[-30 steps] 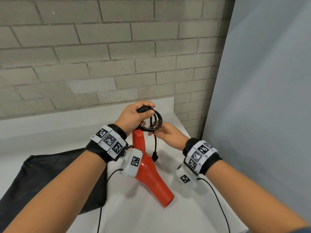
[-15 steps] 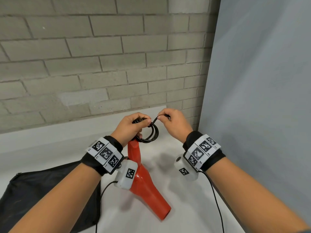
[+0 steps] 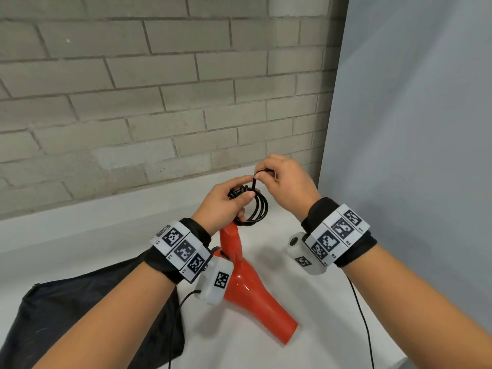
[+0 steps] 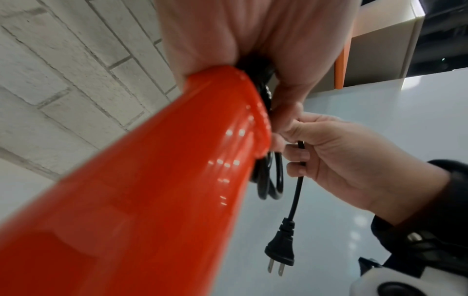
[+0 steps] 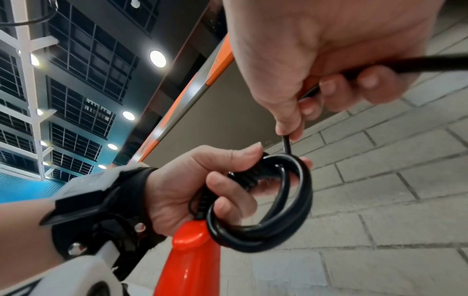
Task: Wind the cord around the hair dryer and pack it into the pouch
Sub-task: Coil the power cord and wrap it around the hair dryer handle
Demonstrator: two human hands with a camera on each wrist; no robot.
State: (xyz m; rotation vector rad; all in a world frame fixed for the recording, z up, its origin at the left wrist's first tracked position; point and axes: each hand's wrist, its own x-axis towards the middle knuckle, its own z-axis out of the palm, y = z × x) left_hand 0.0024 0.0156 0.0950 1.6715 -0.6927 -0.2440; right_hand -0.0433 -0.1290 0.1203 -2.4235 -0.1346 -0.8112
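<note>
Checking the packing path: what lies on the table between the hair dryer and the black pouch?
Nothing rests there in the head view: the pouch lies right beside the hair dryer, though the left forearm hides part of that stretch.

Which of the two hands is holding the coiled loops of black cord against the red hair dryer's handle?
The left hand: it grips the coiled black cord atop the red hair dryer; the right hand only pinches the loose end.
</note>
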